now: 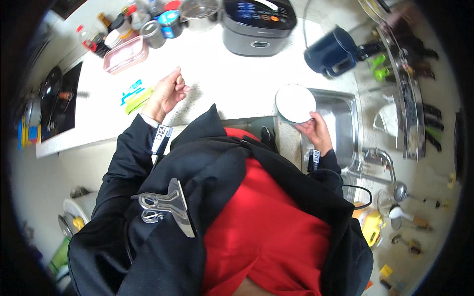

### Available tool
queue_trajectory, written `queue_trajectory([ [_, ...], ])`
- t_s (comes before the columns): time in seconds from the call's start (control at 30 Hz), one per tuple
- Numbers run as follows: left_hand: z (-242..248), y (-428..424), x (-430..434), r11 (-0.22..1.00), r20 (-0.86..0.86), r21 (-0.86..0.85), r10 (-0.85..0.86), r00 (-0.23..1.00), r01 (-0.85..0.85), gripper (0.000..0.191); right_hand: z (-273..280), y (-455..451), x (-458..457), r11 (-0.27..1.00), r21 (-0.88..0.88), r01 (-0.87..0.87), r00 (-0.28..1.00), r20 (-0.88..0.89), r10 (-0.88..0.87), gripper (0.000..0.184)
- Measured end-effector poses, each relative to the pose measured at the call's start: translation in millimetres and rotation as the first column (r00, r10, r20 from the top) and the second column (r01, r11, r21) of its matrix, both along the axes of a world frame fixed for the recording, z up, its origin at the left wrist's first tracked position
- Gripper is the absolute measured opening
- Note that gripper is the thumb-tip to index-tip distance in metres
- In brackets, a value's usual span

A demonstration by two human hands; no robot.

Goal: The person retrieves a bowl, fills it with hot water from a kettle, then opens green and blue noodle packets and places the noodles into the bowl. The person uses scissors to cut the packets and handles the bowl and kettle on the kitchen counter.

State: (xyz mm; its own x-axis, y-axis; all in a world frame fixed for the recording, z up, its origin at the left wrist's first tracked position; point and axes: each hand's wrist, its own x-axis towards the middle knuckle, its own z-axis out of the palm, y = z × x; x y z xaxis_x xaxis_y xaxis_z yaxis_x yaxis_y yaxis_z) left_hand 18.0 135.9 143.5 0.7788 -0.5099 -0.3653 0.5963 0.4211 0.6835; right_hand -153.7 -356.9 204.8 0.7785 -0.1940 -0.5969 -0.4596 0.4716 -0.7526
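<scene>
Over the worktop at left, my left hand (168, 90) hovers with its fingers curled in and nothing seen in them. Close beside that wrist lie a lime-green folded item (139, 101), perhaps a cloth, and a blue item (132, 90). At right, my right hand (317, 130) grips a round white dish (295, 103) by its near right rim. The dish is over the left edge of the stainless-steel sink (339, 122). Glare washes out its top, so I cannot tell whether it is a bowl or a lidded container.
A rice cooker (259, 37) and a dark blue jug-like appliance (331, 51) stand at the back. Jars and bottles crowd around a pink tray (126, 55). A faucet (377, 159) and a knife rack (409, 103) are at right, a black cooktop (61, 107) at far left.
</scene>
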Motion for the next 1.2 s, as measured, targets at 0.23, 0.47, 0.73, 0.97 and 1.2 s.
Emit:
queue_trajectory([
  [0.23,14,54,-40,0.918,-0.147,-0.383,0.052,0.988,-0.105,0.081,-46,105,110,0.910,0.157,-0.383,0.916,-0.066,0.396,0.026],
  [0.47,15,105,-97,0.921,-0.165,-0.092,0.361,0.918,-0.379,0.070,-75,166,156,0.868,0.209,-0.451,0.873,-0.100,0.477,0.027],
  [0.73,-17,143,-137,0.871,-0.220,-0.032,0.473,0.853,-0.491,0.050,-77,200,162,0.721,0.343,-0.602,0.782,0.069,0.620,0.043],
  [0.97,6,110,-85,0.994,-0.181,0.008,0.110,0.977,-0.111,0.041,-38,213,153,0.713,0.453,-0.536,0.823,0.089,0.561,0.070],
  [1.2,37,29,-33,0.804,-0.016,-0.242,-0.564,0.826,0.544,0.056,9,214,90,0.733,0.455,-0.506,0.855,0.152,0.496,0.061],
])
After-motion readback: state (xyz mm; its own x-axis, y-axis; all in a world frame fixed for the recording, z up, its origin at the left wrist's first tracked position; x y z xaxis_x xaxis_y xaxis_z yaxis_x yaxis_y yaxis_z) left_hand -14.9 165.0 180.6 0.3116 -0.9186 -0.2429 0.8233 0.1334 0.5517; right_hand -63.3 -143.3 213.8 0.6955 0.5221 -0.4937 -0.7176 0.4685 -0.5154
